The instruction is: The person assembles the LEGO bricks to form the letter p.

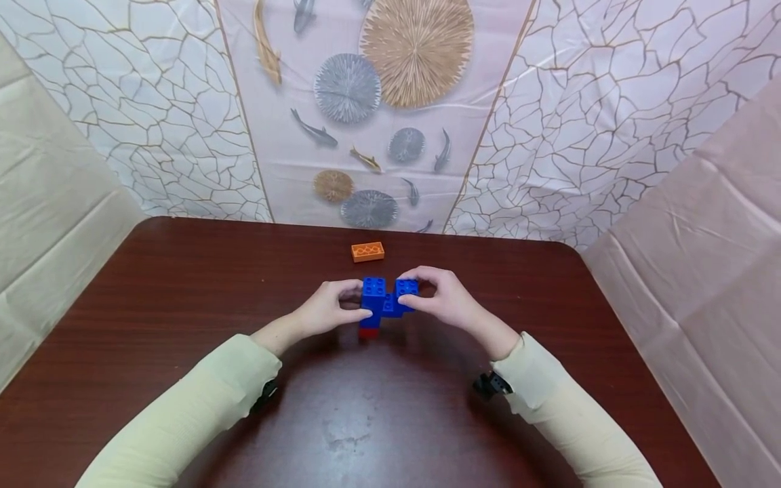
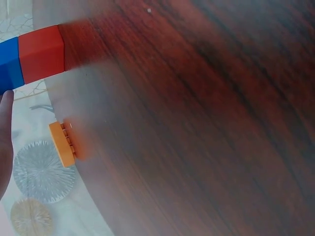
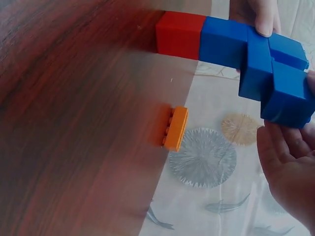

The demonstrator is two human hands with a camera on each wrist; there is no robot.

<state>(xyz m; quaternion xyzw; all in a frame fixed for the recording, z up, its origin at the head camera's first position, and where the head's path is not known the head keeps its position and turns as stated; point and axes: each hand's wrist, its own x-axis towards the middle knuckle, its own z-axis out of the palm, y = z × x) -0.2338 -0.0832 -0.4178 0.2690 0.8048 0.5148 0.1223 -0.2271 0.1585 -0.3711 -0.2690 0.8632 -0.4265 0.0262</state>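
A stack of toy building bricks stands on the table, with a red brick (image 1: 369, 333) at its foot. Above the red one rise blue bricks (image 1: 373, 298), and a blue brick juts out sideways to the right. On that side arm sits another blue brick (image 1: 407, 287), studs up. My left hand (image 1: 320, 310) pinches the tall blue part between thumb and fingers. With thumb and fingers my right hand (image 1: 448, 298) grips the blue brick on the arm. The right wrist view shows the red brick (image 3: 179, 35) lowest and the right hand (image 3: 290, 167) at the outer blue brick (image 3: 288, 93).
An orange brick (image 1: 368, 252) lies behind the stack, hollow side up, near the back edge of the brown table (image 1: 183, 291). Patterned cloth (image 1: 390, 135) hangs behind the table, and pale cloth walls (image 1: 708, 237) flank it.
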